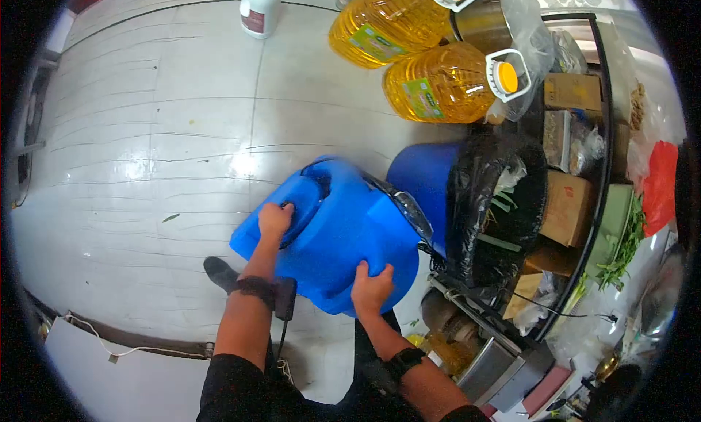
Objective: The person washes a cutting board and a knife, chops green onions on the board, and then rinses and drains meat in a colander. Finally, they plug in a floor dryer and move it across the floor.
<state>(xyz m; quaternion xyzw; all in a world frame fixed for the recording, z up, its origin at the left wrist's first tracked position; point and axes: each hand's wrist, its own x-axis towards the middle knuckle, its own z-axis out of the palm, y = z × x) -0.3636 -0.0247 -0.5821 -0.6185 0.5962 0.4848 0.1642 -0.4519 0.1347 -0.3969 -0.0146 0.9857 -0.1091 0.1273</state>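
Both my hands grip a large blue plastic bin lid (pixel 343 228), which is tilted in front of my legs. My left hand (pixel 275 221) is closed at the edge of its oval, recessed part. On the near right edge, my right hand (pixel 372 287) is closed with the thumb on top; the undersides of the fingers are hidden. Black plastic shows along the lid's far right edge. Just right of it, a blue bin (pixel 422 177) lies or leans with its mouth to the right, lined with a black bag (pixel 478 217) holding green scraps.
Two large jugs of yellow oil (pixel 445 82) and a white bottle (pixel 260 13) stand on the tiled floor (pixel 146 144) ahead. A black-framed shelf (pixel 595 130) with cardboard boxes (pixel 567 206) runs along the right. A white panel (pixel 124 378) is at lower left.
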